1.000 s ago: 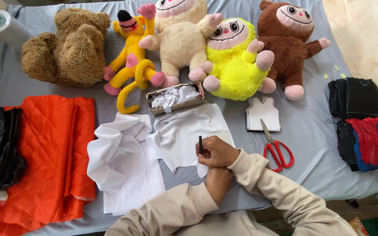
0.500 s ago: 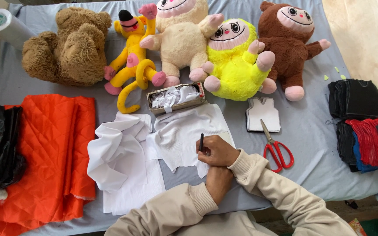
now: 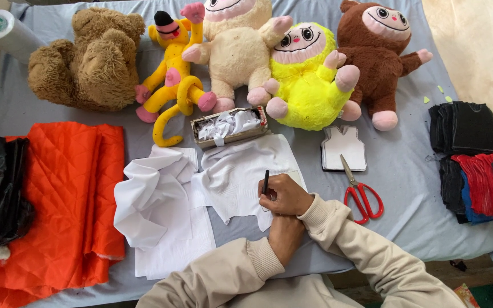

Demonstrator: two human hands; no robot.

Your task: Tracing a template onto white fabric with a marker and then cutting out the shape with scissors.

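On the white cloth point(image 3: 241, 177), right hand point(image 3: 285, 195) fingers pinch a black pen point(image 3: 266, 182).

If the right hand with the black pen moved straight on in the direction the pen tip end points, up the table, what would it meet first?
Probably the small box of white scraps. The right hand holds the pen on white fabric, aimed slightly left; the height is unclear.

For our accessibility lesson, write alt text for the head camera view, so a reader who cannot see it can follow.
A person's right hand holds a slim black pen on a piece of white fabric spread on a grey-blue table cover, the left hand tucked under the right wrist. Red-handled scissors lie to the right. Five plush toys line the far edge, with folded orange quilted fabric at left.
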